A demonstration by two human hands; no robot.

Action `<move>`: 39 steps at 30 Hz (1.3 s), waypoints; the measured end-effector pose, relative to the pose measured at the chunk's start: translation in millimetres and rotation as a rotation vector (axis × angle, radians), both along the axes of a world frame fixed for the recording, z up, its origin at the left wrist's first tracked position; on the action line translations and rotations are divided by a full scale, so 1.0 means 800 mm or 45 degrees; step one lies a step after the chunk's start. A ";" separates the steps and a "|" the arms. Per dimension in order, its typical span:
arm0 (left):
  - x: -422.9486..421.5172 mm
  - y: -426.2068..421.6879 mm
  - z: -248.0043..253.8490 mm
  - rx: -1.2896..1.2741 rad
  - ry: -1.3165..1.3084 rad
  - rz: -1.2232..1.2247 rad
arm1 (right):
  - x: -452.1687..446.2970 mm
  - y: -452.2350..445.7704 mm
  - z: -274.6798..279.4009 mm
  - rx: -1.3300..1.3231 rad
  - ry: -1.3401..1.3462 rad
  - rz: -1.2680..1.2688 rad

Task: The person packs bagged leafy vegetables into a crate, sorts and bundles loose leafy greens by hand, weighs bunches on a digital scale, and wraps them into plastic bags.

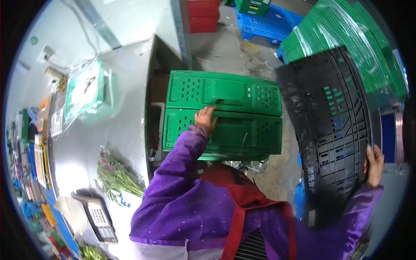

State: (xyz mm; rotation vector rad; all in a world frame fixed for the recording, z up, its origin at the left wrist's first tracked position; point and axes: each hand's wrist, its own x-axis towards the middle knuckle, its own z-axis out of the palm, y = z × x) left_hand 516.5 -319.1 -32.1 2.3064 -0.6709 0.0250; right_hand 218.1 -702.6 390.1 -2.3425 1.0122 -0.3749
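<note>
My left hand [206, 118] rests on a green plastic crate [225, 93] with slotted vent holes, its fingers extended near the seam between two long green panels. My right hand [375, 164] grips the outer edge of a black plastic crate [338, 125], which is held tilted at my right side. The black crate has a slatted, perforated base, and its lower end is blurred. Part of my right thumb and fingers is hidden behind the crate's rim.
To my left is a metal worktable [125, 86] bearing a wrapped flower bunch [119, 175], a scale [97, 216] and a pale green basket [86, 91]. Behind the black crate are stacked green crates [368, 47]. A blue pallet [264, 24] and red boxes [203, 17] stand further off.
</note>
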 end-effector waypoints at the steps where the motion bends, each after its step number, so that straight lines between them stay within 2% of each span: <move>1: 0.014 -0.021 -0.005 0.073 -0.071 -0.109 | -0.019 0.004 -0.011 -0.036 0.018 -0.164; 5: 0.036 -0.083 -0.015 0.361 -0.165 -0.446 | -0.083 0.014 -0.065 0.120 0.002 -0.410; 8: 0.050 -0.093 -0.032 0.446 -0.249 -0.565 | -0.154 -0.019 -0.154 0.218 -0.146 -0.510; 10: 0.056 -0.102 -0.008 0.658 -0.017 -0.615 | -0.191 -0.045 -0.204 0.258 -0.118 -0.598; 13: 0.069 -0.117 0.011 0.723 0.117 -0.653 | -0.259 -0.094 -0.316 0.372 -0.213 -0.750; 15: 0.080 -0.134 0.081 0.785 0.298 -0.613 | -0.303 -0.124 -0.395 0.145 0.023 -0.575; 16: 0.089 -0.139 0.107 0.817 0.394 -0.587 | -0.332 -0.136 -0.465 0.198 0.012 -0.661; 17: 0.125 -0.132 0.074 0.566 0.448 -0.608 | -0.345 -0.142 -0.515 0.399 0.032 -0.740; 18: 0.141 -0.139 0.085 0.605 0.418 -0.537 | -0.359 -0.148 -0.566 0.595 0.062 -0.829; 19: 0.134 -0.156 0.132 0.673 0.388 -0.425 | -0.373 -0.155 -0.616 0.778 0.105 -0.919; 20: 0.146 -0.159 0.132 0.747 0.164 -0.394 | -0.373 -0.152 -0.635 0.854 0.160 -0.924; 21: 0.151 -0.158 0.137 0.657 0.010 -0.387 | -0.363 -0.133 -0.655 0.933 0.214 -0.931; 22: 0.159 -0.158 0.146 0.635 -0.001 -0.372 | -0.351 -0.118 -0.672 1.024 0.269 -0.937; 25: 0.151 -0.175 0.177 0.749 -0.058 -0.234 | -0.352 -0.091 -0.744 1.177 0.308 -0.970; 28: 0.144 -0.182 0.172 0.681 -0.095 -0.229 | -0.367 -0.076 -0.832 1.139 0.556 -0.993; 29: 0.146 -0.181 0.166 0.651 -0.089 -0.239 | -0.369 -0.072 -0.850 1.035 0.804 -0.893; 30: 0.149 -0.184 0.157 0.761 -0.088 -0.191 | -0.374 -0.069 -0.864 0.916 1.045 -0.795; 32: 0.154 -0.184 0.139 0.717 -0.188 -0.124 | -0.376 -0.078 -0.856 0.905 1.205 -0.693; 34: 0.159 -0.177 0.120 0.733 -0.354 -0.064 | -0.383 -0.090 -0.825 1.149 1.066 -0.695; 35: 0.158 -0.172 0.117 0.594 -0.469 -0.121 | -0.378 -0.098 -0.809 1.257 0.995 -0.684; 38: 0.138 -0.169 0.128 0.662 -0.533 0.054 | -0.421 -0.117 -0.906 0.980 0.894 -0.608; 39: 0.137 -0.161 0.125 0.648 -0.595 0.104 | -0.394 -0.122 -0.883 1.052 0.644 -0.659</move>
